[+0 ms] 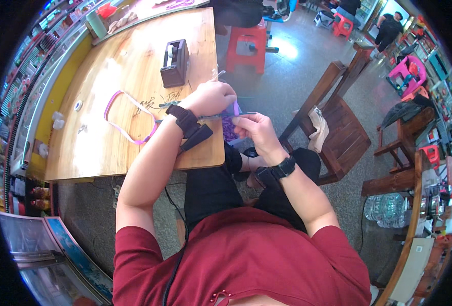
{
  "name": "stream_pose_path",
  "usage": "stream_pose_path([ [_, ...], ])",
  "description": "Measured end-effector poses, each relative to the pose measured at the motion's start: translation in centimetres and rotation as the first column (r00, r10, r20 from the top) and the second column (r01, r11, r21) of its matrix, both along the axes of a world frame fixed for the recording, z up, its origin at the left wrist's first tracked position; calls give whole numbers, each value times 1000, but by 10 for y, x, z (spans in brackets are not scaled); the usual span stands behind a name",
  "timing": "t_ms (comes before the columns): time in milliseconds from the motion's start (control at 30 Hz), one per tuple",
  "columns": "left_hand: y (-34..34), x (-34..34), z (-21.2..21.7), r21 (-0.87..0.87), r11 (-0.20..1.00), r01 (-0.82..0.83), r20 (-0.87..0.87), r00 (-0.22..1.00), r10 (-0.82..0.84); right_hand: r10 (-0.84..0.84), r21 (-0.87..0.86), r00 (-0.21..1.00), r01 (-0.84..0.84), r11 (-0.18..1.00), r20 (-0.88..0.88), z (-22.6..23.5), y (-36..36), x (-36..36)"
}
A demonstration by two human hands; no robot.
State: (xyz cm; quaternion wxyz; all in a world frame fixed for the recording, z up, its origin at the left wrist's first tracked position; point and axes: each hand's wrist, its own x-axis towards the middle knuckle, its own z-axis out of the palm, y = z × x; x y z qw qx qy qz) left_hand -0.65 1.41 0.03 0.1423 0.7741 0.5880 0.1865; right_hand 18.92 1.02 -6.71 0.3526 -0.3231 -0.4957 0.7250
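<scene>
The left hand (213, 97) is closed in a loose fist over the upper end of a small purple fabric piece (230, 125), with its fingers (228, 92) curled down onto the material. The right hand (254, 130) pinches the same piece from the other side, thumb and forefinger closed on its edge. The piece therefore hangs between the two sets of fingers, just off the near corner of the wooden worktop (108, 148) and above the lap. A thin, straight, dark rod-like item runs across under the left fingers; its kind cannot be determined. Judged from its drape, the piece is light, soft and limp: it will fold wherever unsupported, so it is best gripped at an edge or a seam, with both grips kept close together to hold it taut. On the worktop beyond the left fingers lie a purple strap loop (126, 117) and a dark tape dispenser (175, 62), both clear of the hands. A wooden chair (346, 132) stands to the right of the right fingers.
</scene>
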Motion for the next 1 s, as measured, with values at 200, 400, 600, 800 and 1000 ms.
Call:
stream_pose_path([
  [200,-4,-1,1,43,999,13,46,999,-15,0,-11,1000,0,1000,1,2,-3,-1],
  [400,-32,17,32,-20,987,-160,116,980,161,-44,-73,999,42,996,-27,8,-12,0],
  [600,-44,19,32,-680,732,31,429,827,364,-47,-48,998,45,998,-50,5,-11,-2],
  [800,-41,10,13,-688,709,156,603,665,439,-27,-37,1000,27,999,0,9,-10,0],
  [1000,-44,16,12,-665,739,110,603,664,443,126,236,971,-173,956,201,81,13,17],
])
